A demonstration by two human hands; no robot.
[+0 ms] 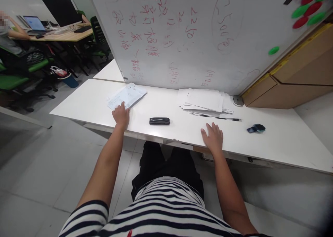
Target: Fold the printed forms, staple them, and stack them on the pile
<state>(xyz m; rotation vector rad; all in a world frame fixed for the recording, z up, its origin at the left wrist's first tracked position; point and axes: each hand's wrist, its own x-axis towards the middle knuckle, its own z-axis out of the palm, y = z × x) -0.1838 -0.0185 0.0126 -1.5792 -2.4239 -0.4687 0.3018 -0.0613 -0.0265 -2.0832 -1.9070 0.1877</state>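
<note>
My left hand (121,114) rests on the white table (273,140), its fingers curled at the near corner of a small stack of printed sheets (126,96). My right hand (213,137) lies flat on the table near the front edge, fingers spread, holding nothing. A black stapler (159,121) lies between the two hands. A larger pile of white papers (205,101) sits beyond my right hand, with a black pen (221,118) along its near side.
A whiteboard (197,32) with red writing and coloured magnets leans at the back of the table. A small dark blue object (256,128) lies at right. Cardboard boxes (293,81) stand behind. Another person sits at a desk far left (10,39).
</note>
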